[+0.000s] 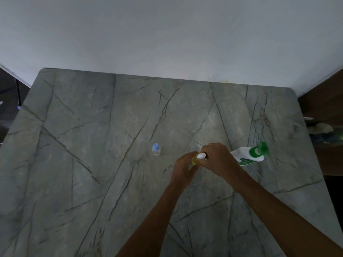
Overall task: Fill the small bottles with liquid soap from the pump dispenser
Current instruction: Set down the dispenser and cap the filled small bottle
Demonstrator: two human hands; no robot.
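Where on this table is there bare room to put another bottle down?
The table is bare left of the blue-capped bottle and back toward the wall. Crowded: the left hand and right hand grip the yellow bottle beside the pump dispenser.

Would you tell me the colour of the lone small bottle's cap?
The cap is light blue, clearest in the head view.

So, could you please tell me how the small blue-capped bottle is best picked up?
I'd grip the blue-capped bottle round its clear body, below the cap, coming from the near right: it stands upright, apart from everything, and the left hand is nearest.
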